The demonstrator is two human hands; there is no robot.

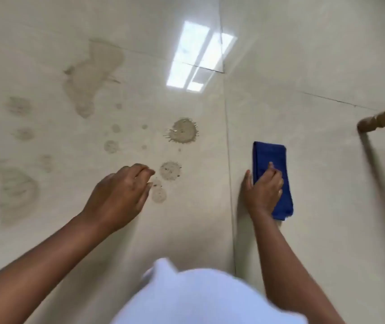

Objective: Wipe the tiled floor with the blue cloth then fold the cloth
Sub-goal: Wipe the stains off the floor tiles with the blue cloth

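Observation:
A folded blue cloth point(268, 157) lies flat on the pale glossy tiled floor point(303, 66), right of centre. My right hand point(262, 191) rests on the cloth's near half, fingers curled onto the fabric and thumb on the tile at its left edge. My left hand point(119, 195) hovers over the floor to the left, fingers loosely bent and holding nothing. Just past its fingertips are muddy splashes point(184, 130), with larger brownish smears point(93, 73) further left and behind.
A turned wooden furniture leg point(383, 118) stands on the floor at the right edge. A bright window reflection point(198, 57) shines on the tiles ahead. Grout lines cross the floor. My white garment point(198, 298) fills the bottom centre.

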